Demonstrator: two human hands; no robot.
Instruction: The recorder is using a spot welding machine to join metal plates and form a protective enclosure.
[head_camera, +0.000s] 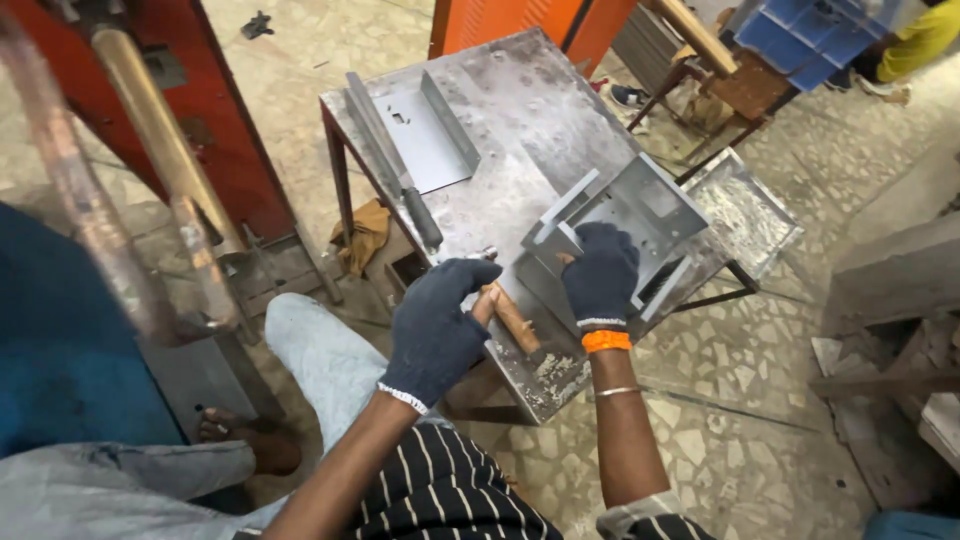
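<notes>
Both my hands wear dark knit gloves. My left hand (436, 322) is closed around the wooden handle of a hammer (512, 318), which lies at the near edge of a steel work table (520, 100). My right hand (600, 275) presses down on a folded grey sheet-metal piece (640, 205) with raised side flanges and cut-outs, lying on the table's right part. The hammer's head is mostly hidden by my left hand.
A second folded metal channel (435, 130) and a long file with a dark handle (400, 170) lie at the table's far left. A shallow metal tray (745, 215) sits to the right. Red and orange machine frames, pipes (160, 140) and another person's leg and bare foot (250, 445) are at left.
</notes>
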